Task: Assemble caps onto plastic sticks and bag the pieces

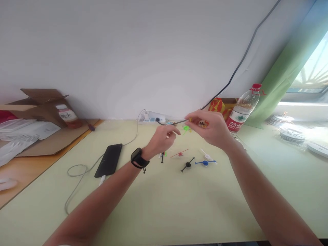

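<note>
Bare forearms (107,191) closest to the camera, stretched over a pale green tabletop (164,208). Big red-labelled water bottle (239,114) just right of the right hand (212,129), that one pinched together at the fingertips. Left hand (161,138) half curled, thumb and index a little apart; can't tell about anything tucked inside. Black smartphone (109,160) out to its left. Then plastic-looking arrow spinners on the near side of the hands, mostly between the wrists: blue (205,163), black (188,164), red (180,154), white (206,156). Also a bright green spinner (186,128) right by the right fingertips, held or lying, can't say. Probably feather-light, stiff, slightly slick, with skinny arms likely to snap. Best to grab by the round hub, not the arrow tips. Tiniest: a yellowish bit (190,120), seemingly in that right-hand pinch.
</note>
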